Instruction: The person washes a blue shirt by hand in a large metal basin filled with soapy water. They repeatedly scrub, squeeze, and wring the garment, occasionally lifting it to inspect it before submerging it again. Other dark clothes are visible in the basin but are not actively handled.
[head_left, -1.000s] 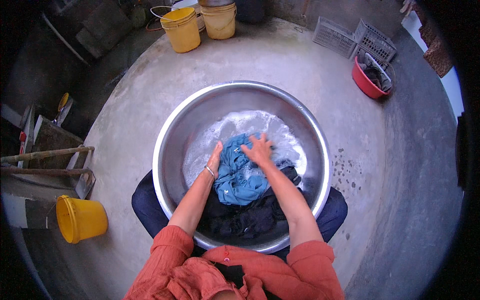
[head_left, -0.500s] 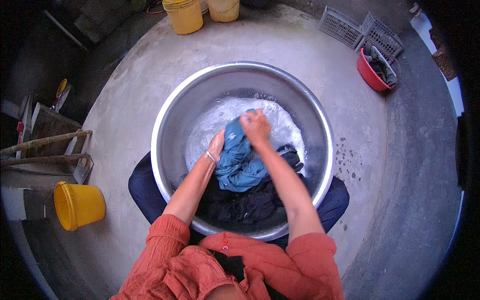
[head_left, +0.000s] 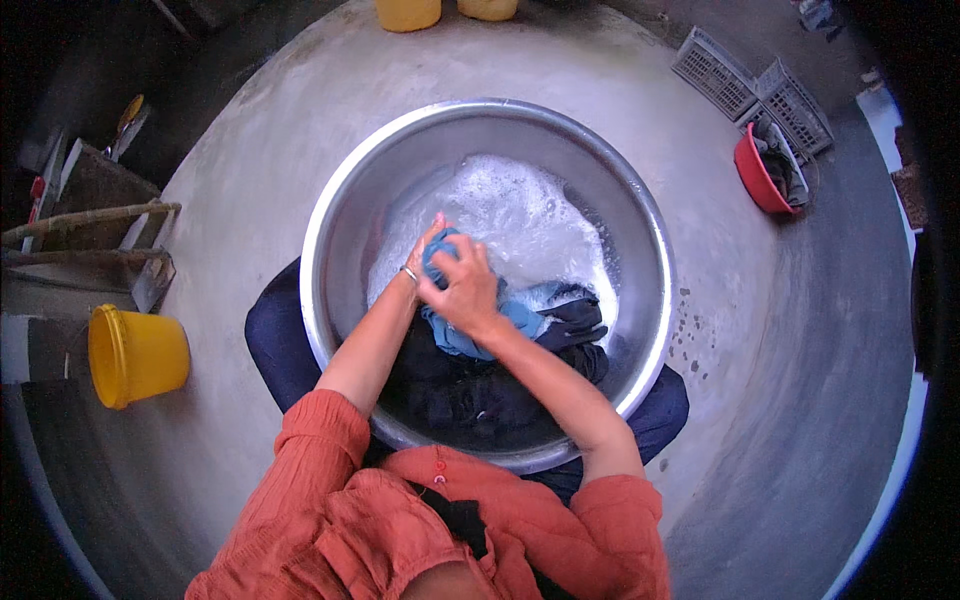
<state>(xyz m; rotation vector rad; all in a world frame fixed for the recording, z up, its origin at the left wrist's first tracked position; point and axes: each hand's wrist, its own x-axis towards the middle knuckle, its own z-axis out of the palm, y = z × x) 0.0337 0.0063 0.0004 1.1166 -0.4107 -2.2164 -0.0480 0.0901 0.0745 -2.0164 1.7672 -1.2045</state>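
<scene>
A wide metal basin [head_left: 655, 240] stands between my knees with foamy water [head_left: 540, 220] in it. My left hand [head_left: 424, 248], a bracelet at its wrist, holds a bunched part of a wet blue garment [head_left: 460, 340]; most of its fingers are hidden. Pressed against the same bunch, my right hand [head_left: 466, 285] has its fingers curled round the cloth. The rest of the garment hangs down into the basin below both hands. Dark wet clothes [head_left: 450, 395] lie in the near part of the basin, and a black piece [head_left: 578, 318] shows at its right.
A yellow bucket [head_left: 140, 355] lies tilted on the concrete floor at the left, near wooden poles [head_left: 90, 222]. Two more yellow buckets [head_left: 408, 14] stand at the far edge. Grey plastic crates [head_left: 715, 72] and a red tub [head_left: 765, 178] holding dark cloth are at the far right.
My hands have come together toward the left with the blue garment, my right hand crossing over to my left. The view has shifted slightly.
</scene>
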